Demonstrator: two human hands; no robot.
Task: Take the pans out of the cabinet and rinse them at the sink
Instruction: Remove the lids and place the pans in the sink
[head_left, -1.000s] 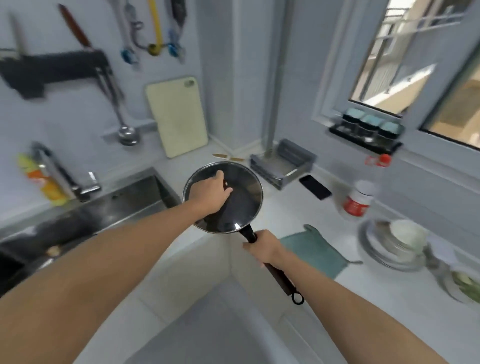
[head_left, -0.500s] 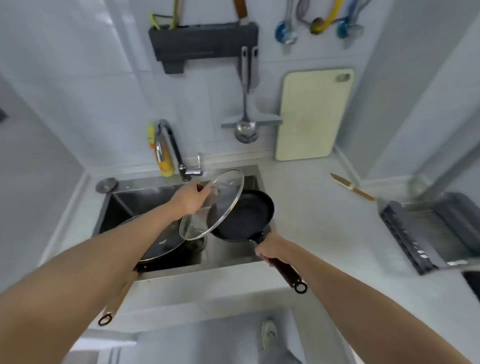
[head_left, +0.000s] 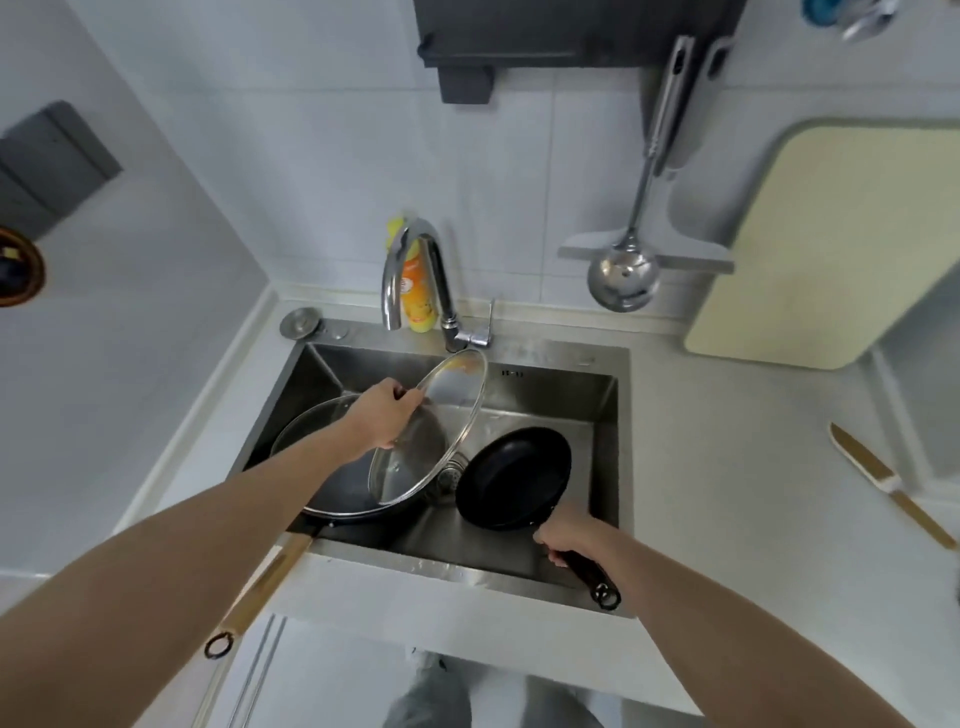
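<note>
1. My right hand wraps the dark handle of the small black frying pan, fingers curled firmly around it. I hold the pan low inside the sink, right of the drain, tilted with its far edge raised, so I judge that any water will run off toward the drain and not pool.
2. My left hand grips the knob side of the glass lid, fingers closed on it. I keep the lid on edge, lifted off the pan and apart from it, so that both pieces lie open to the water separately.
3. The lid stands over the large wok, which lies in the left half of the sink with its wooden handle projecting over the near rim. Whether the lid's lower edge touches the wok cannot be told.
4. The faucet arches above the back rim, spout toward the basin; no water stream is visible. A yellow bottle stands behind it.
5. By my judgement, removal from the cabinet is done for these pieces and rinsing has not begun; one hand must be freed for the tap lever.
6. A ladle hangs on the wall, and a cutting board leans further right, both well clear of the work.
</note>
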